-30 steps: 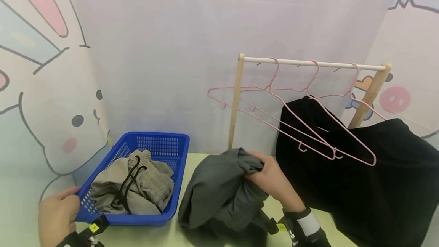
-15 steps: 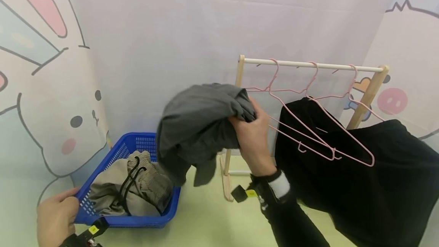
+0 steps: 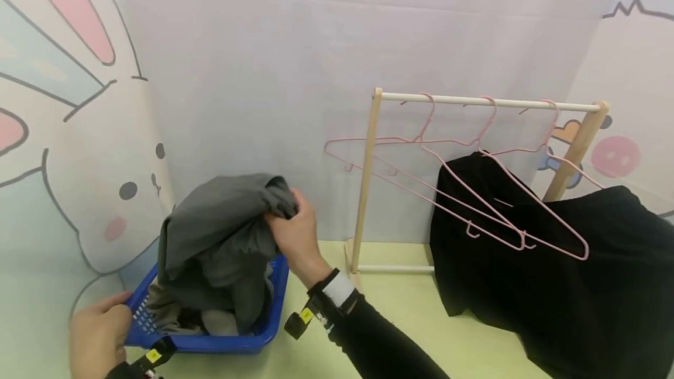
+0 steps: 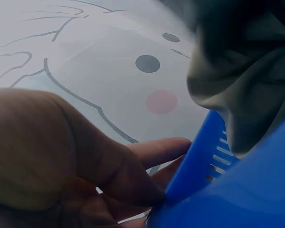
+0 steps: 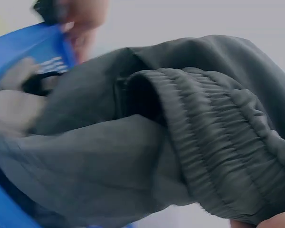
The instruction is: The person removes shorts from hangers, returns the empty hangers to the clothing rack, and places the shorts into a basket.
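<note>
Dark grey pants [image 3: 216,215] hang bunched from my right hand [image 3: 299,238], over the blue plastic basket [image 3: 221,343]. Their gathered elastic waistband [image 5: 218,137] shows in the right wrist view, with my right fingertips at its lower right edge. The lower folds of the pants hang inside the basket. Beneath them, a beige garment [image 3: 168,309] lies in the basket, mostly covered. My left hand [image 3: 100,332] holds the basket's left front corner; in the left wrist view, thumb and fingers pinch its rim [image 4: 190,166].
A wooden rack [image 3: 367,186] with a white top rail [image 3: 458,99] stands to the right. Several pink hangers [image 3: 429,148] hang from it. A large black garment [image 3: 526,262] spreads at the right, behind and beside the hangers, over the light green table [image 3: 379,314].
My right hand has lifted the grey pants from the table and carried them left, then down over the basket, covering most of the beige garment. My left hand stays at the basket's corner.
</note>
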A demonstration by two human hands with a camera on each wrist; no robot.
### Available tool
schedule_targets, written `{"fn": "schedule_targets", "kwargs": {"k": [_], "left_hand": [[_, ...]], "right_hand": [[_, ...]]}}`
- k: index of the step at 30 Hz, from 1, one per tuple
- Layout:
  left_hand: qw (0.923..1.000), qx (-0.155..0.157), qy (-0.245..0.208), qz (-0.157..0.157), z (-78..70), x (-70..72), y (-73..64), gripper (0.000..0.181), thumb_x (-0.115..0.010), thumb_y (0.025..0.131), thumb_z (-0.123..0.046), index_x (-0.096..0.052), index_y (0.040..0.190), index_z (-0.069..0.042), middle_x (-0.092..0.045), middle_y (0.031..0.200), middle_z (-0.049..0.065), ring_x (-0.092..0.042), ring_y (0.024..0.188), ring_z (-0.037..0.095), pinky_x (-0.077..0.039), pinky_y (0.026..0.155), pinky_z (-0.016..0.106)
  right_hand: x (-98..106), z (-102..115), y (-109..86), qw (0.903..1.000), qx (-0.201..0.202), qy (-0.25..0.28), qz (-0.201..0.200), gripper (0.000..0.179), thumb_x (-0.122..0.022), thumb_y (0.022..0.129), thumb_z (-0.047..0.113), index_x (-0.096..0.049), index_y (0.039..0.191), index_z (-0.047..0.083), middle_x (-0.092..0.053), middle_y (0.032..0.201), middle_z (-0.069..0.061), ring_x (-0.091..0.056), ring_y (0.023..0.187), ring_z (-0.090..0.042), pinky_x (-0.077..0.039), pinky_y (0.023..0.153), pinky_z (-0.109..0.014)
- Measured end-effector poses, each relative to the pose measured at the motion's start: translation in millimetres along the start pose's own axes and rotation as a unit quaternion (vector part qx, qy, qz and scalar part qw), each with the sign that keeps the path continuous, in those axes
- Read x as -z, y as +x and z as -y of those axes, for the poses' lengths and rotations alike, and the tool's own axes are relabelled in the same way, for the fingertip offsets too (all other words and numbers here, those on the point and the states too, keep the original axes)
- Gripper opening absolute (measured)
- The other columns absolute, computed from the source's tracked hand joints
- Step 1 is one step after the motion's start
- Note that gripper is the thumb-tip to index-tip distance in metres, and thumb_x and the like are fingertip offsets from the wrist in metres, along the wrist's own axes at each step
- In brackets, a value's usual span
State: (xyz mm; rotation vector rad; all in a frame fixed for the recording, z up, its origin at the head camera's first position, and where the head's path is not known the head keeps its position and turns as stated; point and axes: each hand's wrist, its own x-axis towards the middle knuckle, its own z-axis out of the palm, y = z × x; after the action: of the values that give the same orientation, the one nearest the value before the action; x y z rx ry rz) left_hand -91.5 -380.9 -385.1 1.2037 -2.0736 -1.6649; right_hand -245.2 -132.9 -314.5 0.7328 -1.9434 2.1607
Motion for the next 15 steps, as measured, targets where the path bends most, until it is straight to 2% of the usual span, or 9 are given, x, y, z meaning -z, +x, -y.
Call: {"fn": "schedule_targets", "kwargs": {"k": [2,4,6,8,9,10,12,14,15], "left_hand": [[1.0000,-0.008,0.001,-0.001,-1.4,-3.4,-0.6,0.079,-0.035,0.078,0.005,-0.043,0.156,-0.002,-0.045,0.142,0.038,-0.045,0.061,0.024,-0.035,0.046,0.033],[0.9999,-0.016,0.005,-0.001,-2.9,-5.1,-2.0,0.081,-0.034,0.075,0.004,-0.043,0.156,-0.001,-0.062,0.114,0.031,-0.031,0.050,0.017,-0.032,0.043,0.033],[0.9997,-0.024,0.009,0.004,-3.5,-5.0,-3.6,0.082,-0.033,0.075,0.003,-0.041,0.156,-0.001,-0.061,0.078,0.019,-0.021,0.046,0.012,-0.030,0.042,0.033],[0.9994,-0.031,0.012,0.010,-3.7,-3.8,-4.8,0.083,-0.033,0.074,0.003,-0.039,0.158,-0.001,-0.044,0.054,0.004,-0.019,0.047,0.012,-0.028,0.043,0.033],[0.9992,-0.034,0.015,0.015,-3.4,-3.0,-5.1,0.084,-0.032,0.075,0.002,-0.036,0.159,-0.001,-0.035,0.050,-0.002,-0.016,0.049,0.012,-0.026,0.043,0.034],[0.9990,-0.037,0.017,0.016,-3.0,-2.8,-5.3,0.083,-0.032,0.076,0.002,-0.035,0.159,0.000,-0.036,0.051,-0.001,-0.016,0.049,0.013,-0.026,0.044,0.034],[0.9989,-0.041,0.018,0.010,-2.9,-2.7,-4.7,0.081,-0.033,0.077,0.002,-0.037,0.157,0.001,-0.056,0.067,0.014,-0.020,0.047,0.012,-0.029,0.043,0.033],[0.9992,-0.036,0.017,0.005,-2.7,-3.1,-3.2,0.080,-0.034,0.077,0.003,-0.039,0.157,0.001,-0.063,0.099,0.033,-0.023,0.046,0.012,-0.032,0.043,0.033],[0.9993,-0.034,0.016,0.002,-2.2,-3.2,-2.3,0.079,-0.034,0.077,0.003,-0.040,0.156,0.001,-0.058,0.117,0.037,-0.026,0.045,0.012,-0.033,0.042,0.033]], "right_hand": [[-1.1,-13.6,-4.9,0.9969,-0.026,-0.066,0.033,0.043,-0.073,0.093,0.017,-0.064,0.134,0.025,-0.066,0.126,-0.002,-0.065,0.110,-0.020,-0.055,0.090,-0.040],[-0.7,-24.5,-7.6,0.9836,-0.036,-0.158,0.078,0.048,-0.076,0.090,0.025,-0.062,0.136,0.023,-0.065,0.126,-0.002,-0.063,0.108,-0.018,-0.054,0.089,-0.039],[0.6,-32.5,-10.0,0.9557,-0.033,-0.257,0.139,0.050,-0.077,0.088,0.029,-0.062,0.134,0.018,-0.066,0.124,-0.004,-0.063,0.105,-0.019,-0.054,0.087,-0.037],[2.4,-37.0,-13.4,0.9163,-0.019,-0.348,0.197,0.055,-0.076,0.088,0.033,-0.061,0.137,0.015,-0.067,0.126,-0.007,-0.063,0.109,-0.021,-0.053,0.089,-0.036],[3.2,-38.4,-15.8,0.8936,-0.010,-0.392,0.219,0.060,-0.075,0.089,0.036,-0.058,0.142,0.014,-0.065,0.131,-0.009,-0.062,0.115,-0.023,-0.053,0.092,-0.037],[3.9,-39.4,-18.4,0.8727,-0.002,-0.428,0.235,0.065,-0.073,0.090,0.038,-0.053,0.147,0.014,-0.063,0.135,-0.011,-0.060,0.121,-0.026,-0.053,0.096,-0.038],[4.6,-40.2,-23.2,0.8407,0.024,-0.484,0.241,0.075,-0.072,0.092,0.038,-0.042,0.157,0.016,-0.057,0.145,-0.014,-0.055,0.133,-0.031,-0.049,0.105,-0.043],[4.1,-39.9,-27.9,0.8103,0.053,-0.534,0.236,0.078,-0.071,0.094,0.038,-0.035,0.162,0.020,-0.053,0.151,-0.015,-0.050,0.138,-0.034,-0.046,0.110,-0.048],[3.7,-40.1,-29.9,0.7965,0.064,-0.553,0.235,0.077,-0.070,0.095,0.037,-0.036,0.162,0.022,-0.052,0.152,-0.015,-0.050,0.139,-0.035,-0.044,0.111,-0.051]]}}
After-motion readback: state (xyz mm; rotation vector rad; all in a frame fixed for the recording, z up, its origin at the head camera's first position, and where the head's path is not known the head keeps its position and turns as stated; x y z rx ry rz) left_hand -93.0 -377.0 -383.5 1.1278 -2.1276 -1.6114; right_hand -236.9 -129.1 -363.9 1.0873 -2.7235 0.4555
